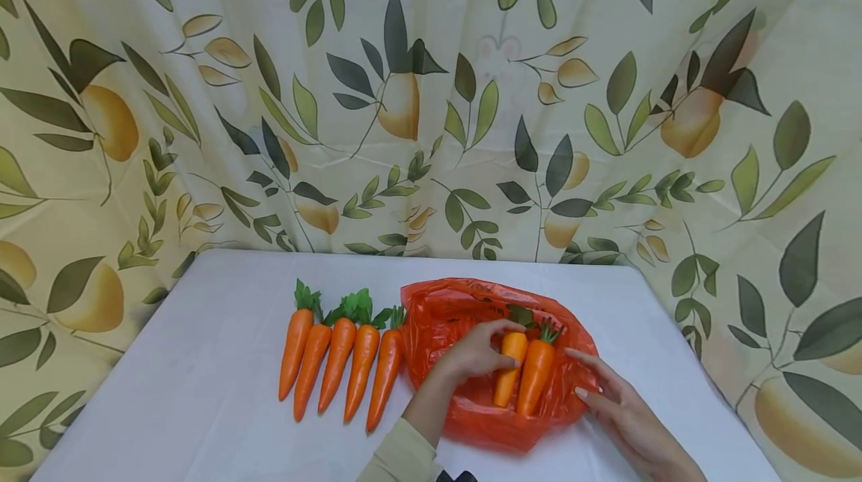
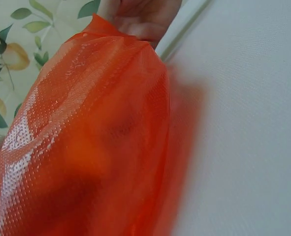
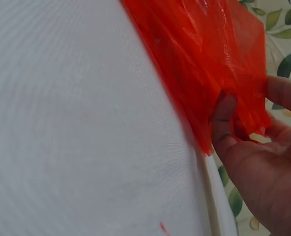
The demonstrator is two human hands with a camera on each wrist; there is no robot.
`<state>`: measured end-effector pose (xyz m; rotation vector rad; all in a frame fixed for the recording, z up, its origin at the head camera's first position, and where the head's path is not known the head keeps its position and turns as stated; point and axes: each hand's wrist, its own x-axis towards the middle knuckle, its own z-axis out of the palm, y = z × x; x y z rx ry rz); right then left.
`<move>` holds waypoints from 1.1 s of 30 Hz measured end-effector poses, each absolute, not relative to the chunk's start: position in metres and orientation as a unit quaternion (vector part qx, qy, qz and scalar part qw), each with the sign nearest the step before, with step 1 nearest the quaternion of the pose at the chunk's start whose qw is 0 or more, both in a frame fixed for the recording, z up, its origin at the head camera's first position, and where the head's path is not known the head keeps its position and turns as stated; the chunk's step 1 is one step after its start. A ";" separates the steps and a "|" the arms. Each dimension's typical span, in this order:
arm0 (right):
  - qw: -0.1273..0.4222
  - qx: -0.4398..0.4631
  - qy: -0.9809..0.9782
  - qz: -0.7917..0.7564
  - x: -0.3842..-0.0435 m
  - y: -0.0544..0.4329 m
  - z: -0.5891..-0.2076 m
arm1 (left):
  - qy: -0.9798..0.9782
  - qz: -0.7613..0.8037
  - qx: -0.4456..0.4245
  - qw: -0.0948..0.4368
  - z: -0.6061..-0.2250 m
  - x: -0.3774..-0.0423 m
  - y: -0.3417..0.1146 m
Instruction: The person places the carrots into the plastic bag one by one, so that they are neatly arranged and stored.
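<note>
A crinkled red plastic bag point(image 1: 465, 422) lies opened out on the table, with two orange carrots inside. My left hand point(image 1: 480, 353) reaches into it in the head view, thumb and fingers curled round the left carrot point(image 1: 505, 390). Beside that one, the other carrot point(image 1: 536, 373) leans with its green top toward the back. My right hand point(image 1: 622, 407) holds the bag's right edge; in the right wrist view its thumb point(image 3: 225, 115) and fingers pinch the red film. The bag point(image 2: 86, 137) fills much of the left wrist view and hides the left hand there.
Several carrots point(image 1: 340, 362) lie in a row left of the bag, leafy tops toward the back; the rightmost carrot point(image 1: 387, 373) is right at the bag's side. A white cloth covers the table point(image 1: 202, 362). A leaf-and-fruit patterned curtain point(image 1: 431, 130) hangs behind it.
</note>
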<state>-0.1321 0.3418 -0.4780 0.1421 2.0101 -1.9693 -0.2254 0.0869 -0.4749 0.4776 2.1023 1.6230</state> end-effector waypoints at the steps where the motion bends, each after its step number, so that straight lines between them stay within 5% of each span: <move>1: 0.162 0.051 0.702 -0.692 -0.133 0.342 -0.478 | 0.761 0.586 0.172 0.218 -0.476 -0.225 0.087; 33: 0.157 0.045 0.710 -0.685 -0.132 0.342 -0.479 | 0.747 0.609 0.165 0.209 -0.485 -0.226 0.087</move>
